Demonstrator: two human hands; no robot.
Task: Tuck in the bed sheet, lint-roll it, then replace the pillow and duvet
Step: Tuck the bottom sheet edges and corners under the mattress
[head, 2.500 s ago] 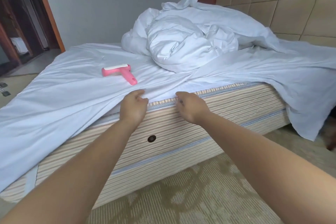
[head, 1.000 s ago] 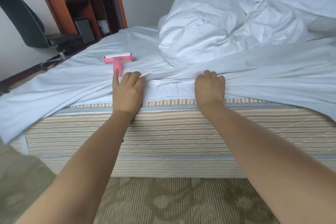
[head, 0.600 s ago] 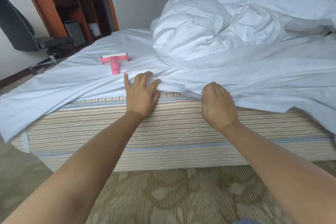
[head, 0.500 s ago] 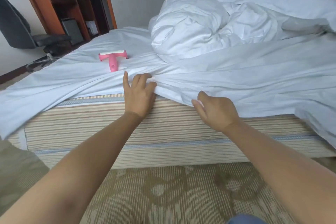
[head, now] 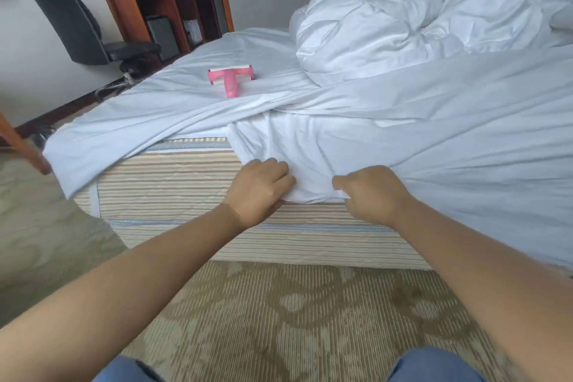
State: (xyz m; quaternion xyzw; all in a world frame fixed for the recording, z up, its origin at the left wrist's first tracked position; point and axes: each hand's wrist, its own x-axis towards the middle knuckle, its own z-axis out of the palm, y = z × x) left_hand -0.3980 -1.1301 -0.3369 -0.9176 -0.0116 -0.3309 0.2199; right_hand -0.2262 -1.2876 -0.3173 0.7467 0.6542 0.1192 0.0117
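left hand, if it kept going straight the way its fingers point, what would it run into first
The left hand already grips the hanging bed sheet, fingers aimed up and right. Pushed on, it would likely press that fold against the striped mattress side, though depth is unclear.

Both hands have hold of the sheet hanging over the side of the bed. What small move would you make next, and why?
Probably push the gathered sheet down and in under the mattress. The left hand and right hand pinch its loose edge against the striped side, which is bare to the left, and the lint roller lies unused on top, so tucking comes first.
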